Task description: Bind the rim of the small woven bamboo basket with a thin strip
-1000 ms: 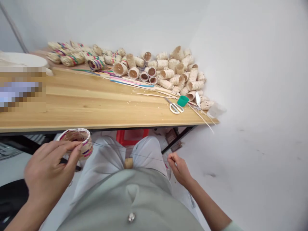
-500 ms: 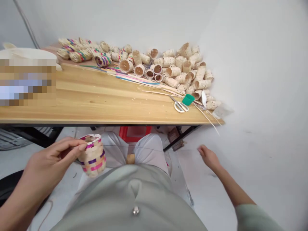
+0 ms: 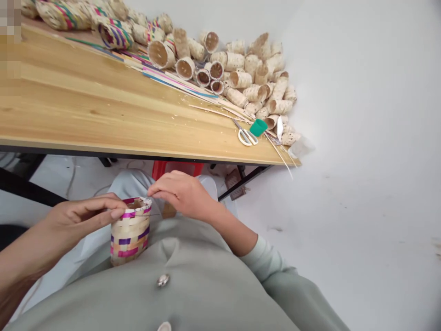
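Observation:
A small woven basket (image 3: 130, 234), pale with purple, pink and orange strips, stands upright against my shirt. My left hand (image 3: 91, 214) pinches its rim at the left, thumb outside and fingers over the top. A thin dark thread (image 3: 157, 214) crosses the basket's outside below the rim and runs right, under my other hand. My right hand (image 3: 184, 193) is close to the rim's right side, fingertips pinched together. The thread's end in that pinch is too small to make out, and whether a needle is there cannot be seen.
Along the back of the wooden table (image 3: 103, 119) lie many woven tubes (image 3: 241, 79) and coloured strips (image 3: 179, 85). White-handled scissors (image 3: 246, 136) and a green cup-like piece (image 3: 258, 127) lie near its right end. A red stool (image 3: 160, 169) stands underneath.
My right hand has come in from far right to the basket's rim, so the stretched thread is now mostly out of sight. The left hand keeps its hold. The view has shifted.

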